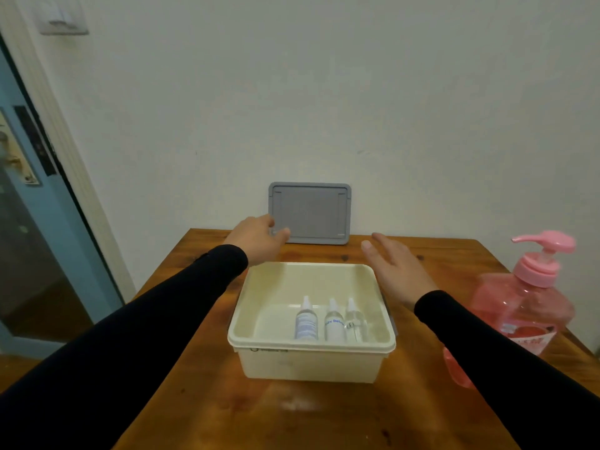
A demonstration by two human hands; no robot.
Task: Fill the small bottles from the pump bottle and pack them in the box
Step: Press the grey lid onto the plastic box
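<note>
Bottles [331,321], three small ones, are laid side by side in the cream box [311,344], the pink pump bottle [522,303] is stood at the right, the grey lid [310,212] is touched by the left hand [256,238], and the right hand [394,264] is held flat with nothing in it.

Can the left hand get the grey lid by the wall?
Probably yes. The left hand is already at the grey lid's lower left corner, fingers touching or nearly touching it, with nothing between them; the box sits nearer.
</note>
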